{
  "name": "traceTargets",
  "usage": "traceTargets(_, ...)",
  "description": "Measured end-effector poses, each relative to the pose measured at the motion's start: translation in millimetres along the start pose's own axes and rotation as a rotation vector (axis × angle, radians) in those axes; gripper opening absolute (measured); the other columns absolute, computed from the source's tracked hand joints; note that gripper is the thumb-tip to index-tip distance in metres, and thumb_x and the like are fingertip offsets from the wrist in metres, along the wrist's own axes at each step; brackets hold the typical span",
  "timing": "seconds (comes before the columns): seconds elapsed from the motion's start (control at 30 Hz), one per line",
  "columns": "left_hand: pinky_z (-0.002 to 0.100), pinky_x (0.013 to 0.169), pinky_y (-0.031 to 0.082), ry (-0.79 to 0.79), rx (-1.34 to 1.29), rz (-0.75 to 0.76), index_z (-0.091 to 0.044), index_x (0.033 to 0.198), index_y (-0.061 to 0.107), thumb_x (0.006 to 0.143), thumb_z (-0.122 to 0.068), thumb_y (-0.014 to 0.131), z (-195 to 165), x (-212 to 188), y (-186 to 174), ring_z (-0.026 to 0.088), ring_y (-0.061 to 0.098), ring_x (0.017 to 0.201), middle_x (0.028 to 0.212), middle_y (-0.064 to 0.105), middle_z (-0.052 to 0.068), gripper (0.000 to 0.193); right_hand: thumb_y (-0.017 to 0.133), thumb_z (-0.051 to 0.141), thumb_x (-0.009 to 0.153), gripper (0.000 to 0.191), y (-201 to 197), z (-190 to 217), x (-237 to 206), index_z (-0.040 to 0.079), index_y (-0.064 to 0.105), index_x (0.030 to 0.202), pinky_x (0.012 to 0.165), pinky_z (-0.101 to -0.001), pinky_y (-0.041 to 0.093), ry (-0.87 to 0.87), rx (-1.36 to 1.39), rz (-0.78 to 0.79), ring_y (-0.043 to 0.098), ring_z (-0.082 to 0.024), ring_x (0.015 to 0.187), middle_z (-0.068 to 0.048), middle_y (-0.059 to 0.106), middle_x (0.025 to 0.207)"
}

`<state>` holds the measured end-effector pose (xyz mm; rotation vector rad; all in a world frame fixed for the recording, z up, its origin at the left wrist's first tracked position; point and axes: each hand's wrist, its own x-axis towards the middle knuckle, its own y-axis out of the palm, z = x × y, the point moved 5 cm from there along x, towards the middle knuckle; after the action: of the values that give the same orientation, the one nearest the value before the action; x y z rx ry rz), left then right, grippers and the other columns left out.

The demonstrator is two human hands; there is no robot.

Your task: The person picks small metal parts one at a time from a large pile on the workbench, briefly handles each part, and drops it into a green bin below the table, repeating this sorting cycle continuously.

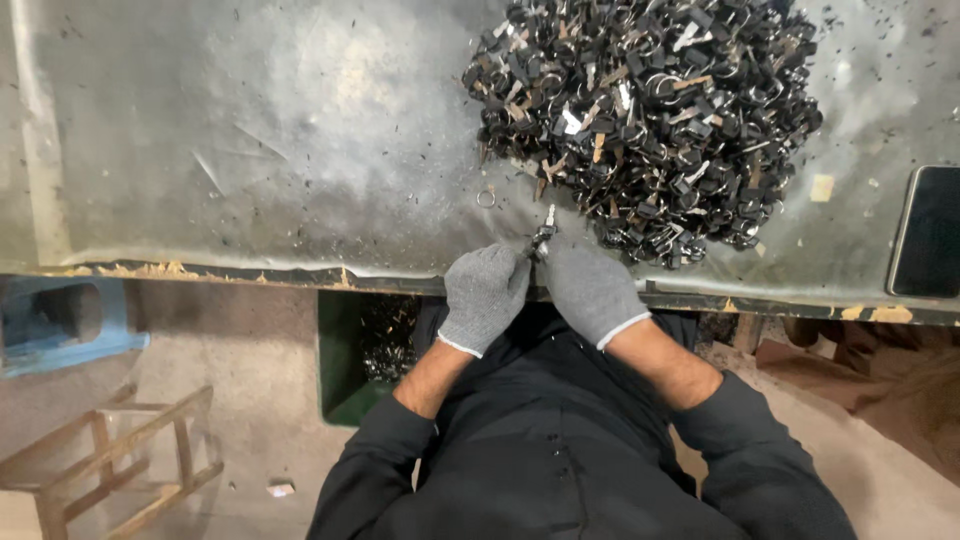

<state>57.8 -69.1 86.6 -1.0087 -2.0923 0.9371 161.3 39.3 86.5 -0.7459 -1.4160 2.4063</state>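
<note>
Both my hands wear grey knit gloves and meet at the near edge of the worktable [260,150]. My left hand [484,295] and my right hand [590,288] pinch one small dark metal piece [543,236] between their fingertips; a pale tip sticks up from it. Just beyond the hands lies a big heap of small black and silver ring parts [645,115]. A single loose metal ring [486,198] lies on the table left of the heap.
A dark phone [928,232] lies flat at the table's right edge. Below the table stand a green bin [340,370] holding dark parts, a blue plastic crate [60,320] at left, and a wooden stool frame [120,455].
</note>
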Motion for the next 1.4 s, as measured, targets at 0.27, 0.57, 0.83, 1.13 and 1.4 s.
traceTargets(0.27,0.045,0.064,0.054,-0.234,0.486,0.481,-0.01,0.091,0.074,0.085,-0.026,0.073,18.4,-2.6,-97.8,0.031,0.071,0.075,0.079,0.07,0.012,0.016,0.06,0.027,0.097,0.032,1.5,-15.2,-11.9,0.005,0.06,0.121,0.07,-0.0505,0.059,-0.065,0.028,0.006,0.072,-0.04,0.082,-0.019,0.071,0.094)
traceTargets(0.57,0.042,0.079,0.056,-0.123,-0.133,-0.202,-0.008,0.116,0.064,0.088,-0.014,0.07,2.3,75.8,16.4,0.03,0.072,0.089,0.099,0.072,0.011,0.029,0.066,0.018,0.087,0.033,4.3,-6.7,-1.5,0.005,0.063,0.116,0.083,-0.0523,0.058,-0.075,0.087,-0.042,0.068,-0.042,0.104,-0.025,0.068,0.115)
traceTargets(0.83,0.04,0.08,0.057,-0.071,-0.397,-0.001,-0.01,0.106,0.076,0.09,-0.011,0.072,-22.9,24.3,-15.3,0.027,0.075,0.088,0.1,0.077,0.009,0.017,0.064,0.019,0.084,0.043,26.5,-11.7,-23.6,0.006,0.056,0.125,0.07,-0.0511,0.059,-0.215,0.068,0.123,0.073,-0.04,0.079,-0.019,0.073,0.088)
traceTargets(1.13,0.049,0.077,0.05,-0.176,-0.108,0.156,-0.007,0.111,0.073,0.082,-0.013,0.073,-0.1,24.6,1.3,0.035,0.069,0.086,0.087,0.075,0.01,0.03,0.058,0.028,0.097,0.056,4.8,-20.6,-8.8,-0.002,0.049,0.143,0.06,-0.0506,0.059,0.012,0.075,-0.098,0.073,-0.042,0.077,-0.027,0.069,0.104)
traceTargets(1.4,0.048,0.076,0.046,-0.023,-0.01,0.19,-0.01,0.099,0.071,0.083,-0.013,0.07,3.6,22.3,9.9,0.032,0.068,0.085,0.087,0.072,0.01,0.017,0.061,0.028,0.1,0.031,-2.3,-13.1,12.1,0.001,0.061,0.115,0.06,-0.0425,0.06,-0.045,0.142,0.047,0.074,-0.033,0.073,-0.021,0.071,0.096)
